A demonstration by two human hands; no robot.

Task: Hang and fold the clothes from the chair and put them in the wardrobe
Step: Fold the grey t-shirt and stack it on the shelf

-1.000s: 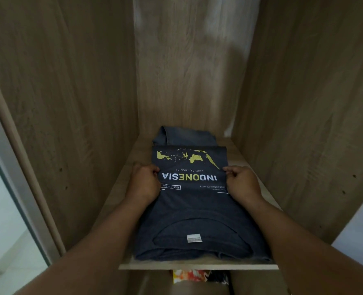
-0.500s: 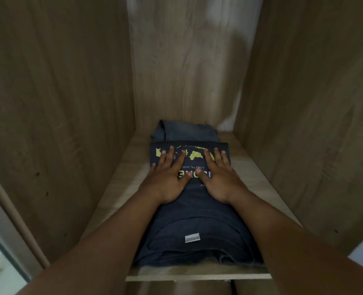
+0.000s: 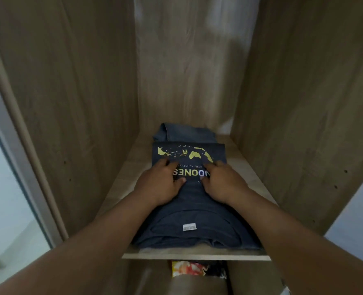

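**Q:** What does the head-camera view show inside the wardrobe (image 3: 304,103)?

**A:** One shelf (image 3: 189,256) of pale wood holds two folded garments. On top lies one dark T-shirt (image 3: 189,211) with a yellow map print and white and yellow lettering, its white neck label facing the shelf's front edge. Beneath and behind it, one pair of blue jeans (image 3: 187,135) juts out toward the back wall.

**Q:** And the hands?

**A:** Two bare hands rest on the T-shirt, side by side over the lettering. The left hand (image 3: 160,184) lies palm down with its fingers bent a little, tips on the cloth and thumb turned inward. The right hand (image 3: 223,182) mirrors it, fingers likewise lightly bent against the print. Neither hand grips any cloth; both press on the fabric from above.

**Q:** Anything else in view?

**A:** One bright piece of cloth (image 3: 195,269), in yellow, red and white, shows in the compartment just under the shelf. At the far left stands one grey door frame (image 3: 16,145) beside a pale surface.
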